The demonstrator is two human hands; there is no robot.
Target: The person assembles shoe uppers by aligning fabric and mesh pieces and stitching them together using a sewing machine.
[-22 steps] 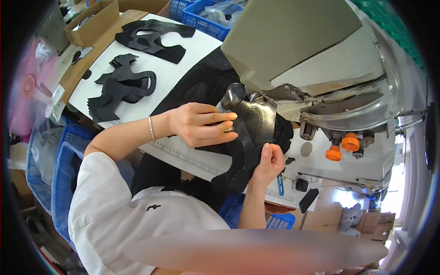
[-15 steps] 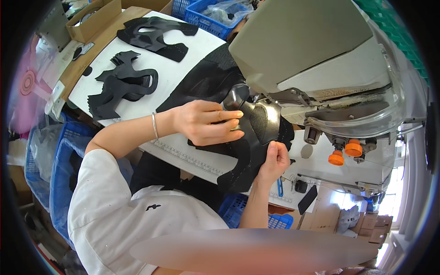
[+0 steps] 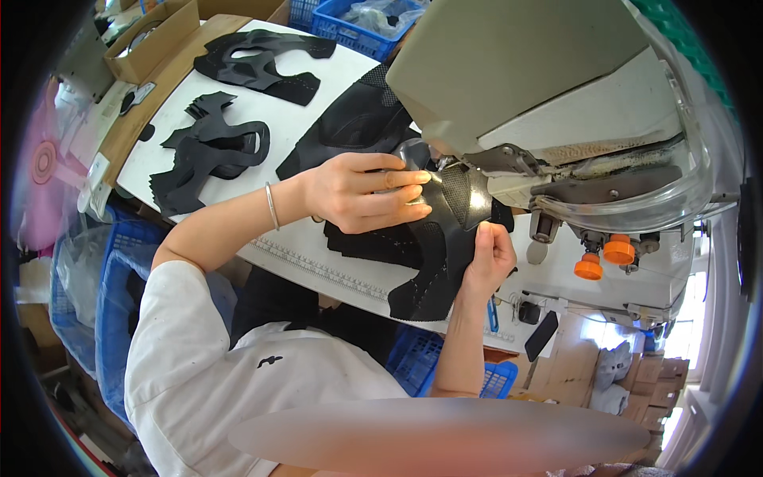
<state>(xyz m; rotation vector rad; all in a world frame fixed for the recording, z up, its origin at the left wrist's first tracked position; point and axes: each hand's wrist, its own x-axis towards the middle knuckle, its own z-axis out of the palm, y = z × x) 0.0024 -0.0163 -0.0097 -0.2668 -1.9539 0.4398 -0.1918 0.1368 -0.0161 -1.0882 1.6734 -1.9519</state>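
Observation:
A black shoe upper piece (image 3: 429, 266), with a mesh patch (image 3: 456, 195), lies under the head of a sewing machine (image 3: 509, 87). My left hand (image 3: 366, 193) is on its left part near the lit stitching area, fingers bent and close together on the material; the thumb is hidden. With thumb and fingers pinched, my right hand (image 3: 488, 261) grips the piece's right edge. Another black upper (image 3: 350, 119), partly mesh, sits just beyond my left hand. The needle itself is hidden behind the machine head and my fingers.
On the white table (image 3: 306, 278) lie a stack of cut black pieces (image 3: 208, 155) and a black upper (image 3: 262, 65). Blue crates (image 3: 362, 28) stand at the back, with lined blue bins (image 3: 115, 302) at the left. A phone (image 3: 541, 335) rests near the right edge.
The upper piece and both hands have shifted slightly rightward in the picture; the piece's lower end now points a little higher. Both hands keep their grip. The whole view has also shifted slightly.

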